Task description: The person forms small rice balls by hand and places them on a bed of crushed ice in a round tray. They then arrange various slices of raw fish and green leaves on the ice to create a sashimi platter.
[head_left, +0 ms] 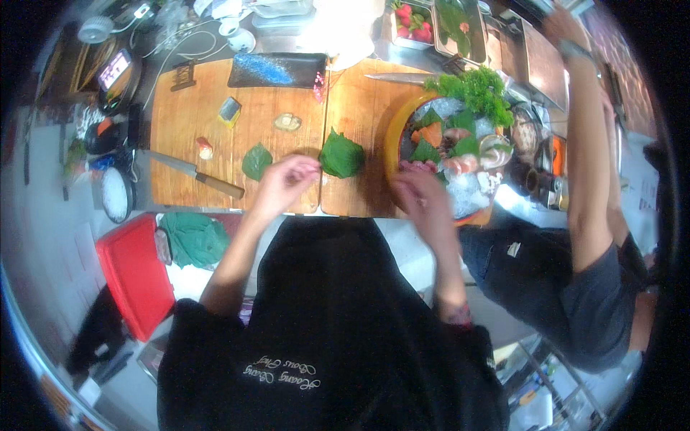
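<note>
My left hand (285, 183) is over the wooden cutting board (287, 97), thumb and fingertips pinched together at the left edge of a dark green leaf (341, 154). A smaller green leaf (256, 161) lies on the board to the left of that hand. My right hand (425, 197) is at the near left side of a round yellow-rimmed bowl (394, 136) filled with crushed ice; motion smears its fingers, so I cannot make out whether they hold anything. Purple petals (418, 167) show beside them. Orange and pale slices (430, 134), shellfish and leaves lie on the ice.
A wooden-handled knife (198, 175) lies at the board's left, and a long blade (399, 77) at the back. A dark rectangular plate (305, 70) with blue streaks sits behind. Curly greens (480, 92) rise behind the bowl. At right a co-worker's arm (589, 158) reaches far forward.
</note>
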Available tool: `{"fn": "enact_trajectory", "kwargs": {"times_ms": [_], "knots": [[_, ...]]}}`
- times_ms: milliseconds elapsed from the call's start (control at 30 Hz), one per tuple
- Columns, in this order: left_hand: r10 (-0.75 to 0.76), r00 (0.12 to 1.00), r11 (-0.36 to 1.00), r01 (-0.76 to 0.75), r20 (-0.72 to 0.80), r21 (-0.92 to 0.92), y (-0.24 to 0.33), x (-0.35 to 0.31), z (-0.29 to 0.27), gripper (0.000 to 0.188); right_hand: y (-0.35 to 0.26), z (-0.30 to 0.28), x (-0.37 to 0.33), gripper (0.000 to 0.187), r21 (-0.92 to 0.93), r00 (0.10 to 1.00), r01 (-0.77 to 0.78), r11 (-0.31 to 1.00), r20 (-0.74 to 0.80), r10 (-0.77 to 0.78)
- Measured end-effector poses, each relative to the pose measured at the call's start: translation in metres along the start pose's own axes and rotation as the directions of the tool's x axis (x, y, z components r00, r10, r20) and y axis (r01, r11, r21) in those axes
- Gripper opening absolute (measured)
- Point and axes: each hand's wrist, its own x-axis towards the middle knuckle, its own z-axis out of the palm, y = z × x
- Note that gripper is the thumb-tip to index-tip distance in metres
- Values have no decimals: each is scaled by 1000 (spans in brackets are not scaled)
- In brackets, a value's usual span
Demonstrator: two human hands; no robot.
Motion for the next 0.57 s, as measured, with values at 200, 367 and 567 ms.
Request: {"fn": "enact_trajectory", "kwargs": {"times_ms": [200, 367, 567], "knots": [[-15, 982, 997, 1, 186, 77, -19, 33, 41, 29, -17, 121, 78, 32, -357, 854, -430, 829, 138, 502], [-118, 977, 993, 118, 175, 15, -28, 33, 41, 40, -12, 107, 56, 25, -38, 951, -301, 953, 56, 303], [19, 876, 997, 20, 482, -75, 25, 39, 33, 71, -32, 31, 2, 21, 426, 906, -401, 811, 53, 420]]}}
